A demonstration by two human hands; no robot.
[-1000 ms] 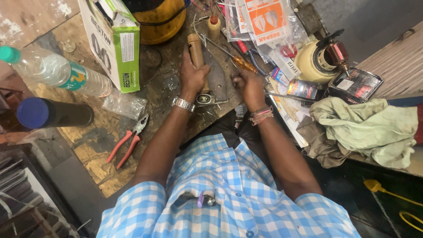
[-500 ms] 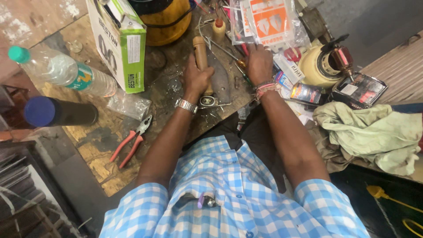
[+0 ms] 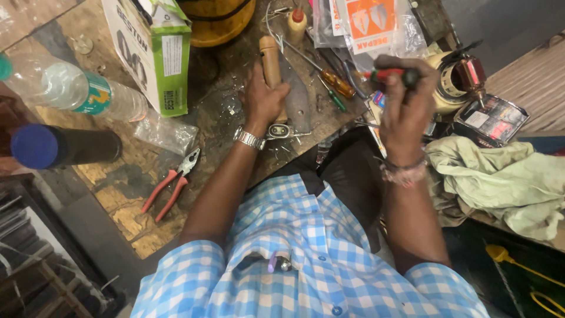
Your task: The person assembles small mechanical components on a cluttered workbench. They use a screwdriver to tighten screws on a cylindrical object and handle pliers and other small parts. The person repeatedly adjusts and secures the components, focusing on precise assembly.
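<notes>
My left hand (image 3: 263, 97) clamps the stiff wooden handle (image 3: 271, 59) mid-shaft; right hand (image 3: 406, 106) closed around the light, red-handled screwdriver (image 3: 391, 75)

I see a white-and-green carton (image 3: 156, 50) standing at the table's far left, and a bottle with a teal label (image 3: 93, 94) beside it. Clear packets with an orange card (image 3: 369, 23) lie at the far right, a dark blister pack (image 3: 493, 119) below them.

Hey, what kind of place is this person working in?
Probably a small electrical repair workshop: a worn wooden bench strewn with pliers and screwdrivers, plus a copper-wound motor armature beside the right hand.
</notes>
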